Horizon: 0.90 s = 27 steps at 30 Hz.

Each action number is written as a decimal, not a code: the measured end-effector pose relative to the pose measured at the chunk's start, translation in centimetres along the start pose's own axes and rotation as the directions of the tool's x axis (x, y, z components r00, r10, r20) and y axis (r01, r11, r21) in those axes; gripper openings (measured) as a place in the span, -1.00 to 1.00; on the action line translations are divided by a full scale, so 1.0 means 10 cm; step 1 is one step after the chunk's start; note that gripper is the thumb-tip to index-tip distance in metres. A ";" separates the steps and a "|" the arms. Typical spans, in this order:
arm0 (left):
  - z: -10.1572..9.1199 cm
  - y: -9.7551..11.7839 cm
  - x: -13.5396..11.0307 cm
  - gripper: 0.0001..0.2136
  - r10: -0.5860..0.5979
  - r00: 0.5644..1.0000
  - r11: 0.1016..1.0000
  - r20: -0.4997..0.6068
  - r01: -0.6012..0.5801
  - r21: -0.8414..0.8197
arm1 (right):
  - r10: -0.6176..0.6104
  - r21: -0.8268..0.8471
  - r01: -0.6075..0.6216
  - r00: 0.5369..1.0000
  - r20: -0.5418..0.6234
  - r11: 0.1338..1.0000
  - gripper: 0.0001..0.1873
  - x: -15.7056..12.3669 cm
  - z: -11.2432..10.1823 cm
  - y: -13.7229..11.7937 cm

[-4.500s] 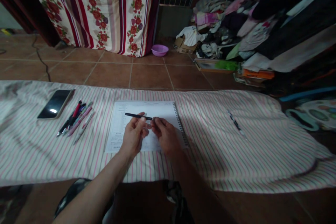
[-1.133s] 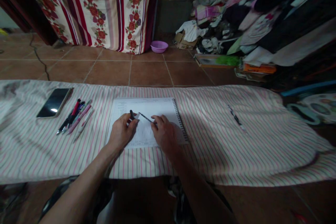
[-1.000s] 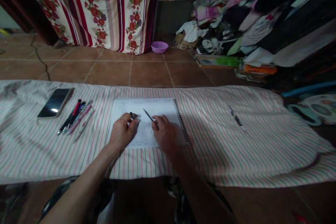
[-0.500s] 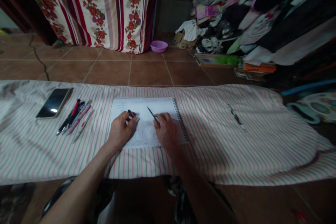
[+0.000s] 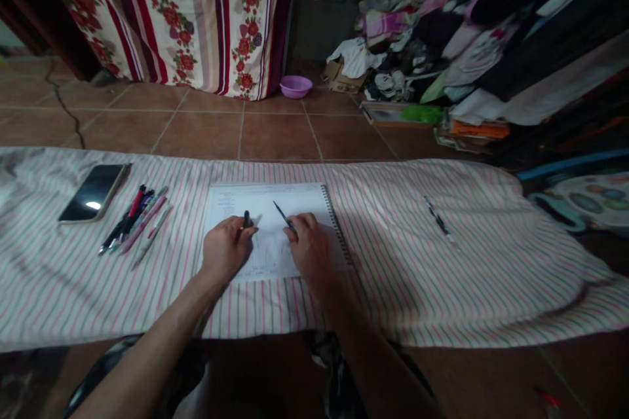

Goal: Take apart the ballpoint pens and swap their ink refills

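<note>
A spiral-bound notebook (image 5: 295,192) lies open on the striped cloth, its wire binding along the right side and faint printing on the page. Over its left half, my left hand (image 5: 225,247) pinches a short black pen cap (image 5: 246,217) between thumb and fingers. My right hand (image 5: 310,247) rests over the right half and is closed on a slim dark pen (image 5: 281,211), whose thin end points up and to the left. Cap and pen are apart. The palms and the curled fingers are partly hidden from above.
Left of the notebook lie a bunch of pens (image 5: 135,217) and a smartphone (image 5: 93,193). A single black and white pen (image 5: 439,219) rests on the striped cloth (image 5: 383,301) to the right. Beyond are a purple basin (image 5: 295,86) and piled clothes.
In my left hand the black cap has turned from slanted to nearly upright. My right hand and its pen have barely shifted. The whole view has moved slightly.
</note>
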<state>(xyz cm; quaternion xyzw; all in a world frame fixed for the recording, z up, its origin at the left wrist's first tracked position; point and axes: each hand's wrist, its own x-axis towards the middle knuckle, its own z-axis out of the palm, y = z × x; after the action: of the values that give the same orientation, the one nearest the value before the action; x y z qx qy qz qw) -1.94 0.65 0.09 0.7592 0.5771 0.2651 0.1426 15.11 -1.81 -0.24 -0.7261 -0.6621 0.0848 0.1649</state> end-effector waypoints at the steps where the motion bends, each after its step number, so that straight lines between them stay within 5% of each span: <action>1: 0.00 0.00 0.00 -0.79 -0.039 0.999 0.999 0.003 0.039 -0.036 | -0.002 0.007 0.002 1.000 -0.001 1.000 -0.79 0.00 0.00 0.00; 4: -0.06 0.01 0.03 -0.80 -0.118 0.991 0.985 -0.063 0.109 -0.134 | -0.003 0.005 0.003 1.000 0.008 1.000 -0.78 0.00 0.00 -0.01; 8: -0.11 0.03 0.03 -0.78 -0.039 0.972 0.990 -0.232 0.007 -0.140 | -0.006 -0.001 0.006 1.000 0.019 1.000 -0.75 -0.01 -0.02 -0.02; 10: -0.07 0.01 0.00 -0.79 0.090 0.985 0.991 -0.146 -0.103 -0.088 | 0.000 -0.012 0.000 1.000 0.019 1.000 -0.77 -0.01 -0.02 -0.02; 13: 0.00 -0.03 -0.04 -0.79 0.103 0.994 0.995 -0.032 -0.103 -0.008 | 0.005 -0.030 -0.004 1.000 0.022 1.000 -0.82 -0.01 -0.01 -0.03; 17: -0.10 -0.03 -0.03 -0.80 0.062 0.978 0.995 -0.197 -0.075 -0.062 | -0.012 -0.034 0.013 1.000 0.014 0.999 -0.83 -0.01 -0.01 -0.04; 21: -0.22 0.03 0.00 -0.82 0.015 0.919 0.991 -0.395 -0.066 -0.116 | -0.007 -0.027 0.008 0.999 0.037 1.000 -0.85 -0.02 -0.03 -0.04; 22: -0.21 0.03 0.00 -0.82 0.021 0.922 0.992 -0.386 -0.068 -0.109 | -0.011 -0.022 0.012 0.999 0.039 1.000 -0.85 -0.02 -0.03 -0.04; 25: -0.12 0.00 -0.02 -0.82 0.123 0.989 0.991 -0.079 -0.126 -0.034 | -0.019 -0.018 0.020 0.999 0.030 1.000 -0.87 -0.01 -0.02 -0.03; 27: -0.08 -0.03 -0.05 -0.81 0.078 0.992 0.996 -0.097 -0.082 -0.037 | -0.027 -0.013 0.027 0.999 0.025 1.000 -0.87 0.00 -0.01 -0.02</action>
<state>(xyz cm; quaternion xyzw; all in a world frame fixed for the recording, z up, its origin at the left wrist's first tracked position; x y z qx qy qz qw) -2.71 0.17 0.53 0.7652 0.5466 0.3185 0.1198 14.93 -1.85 -0.10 -0.7171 -0.6743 0.0872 0.1531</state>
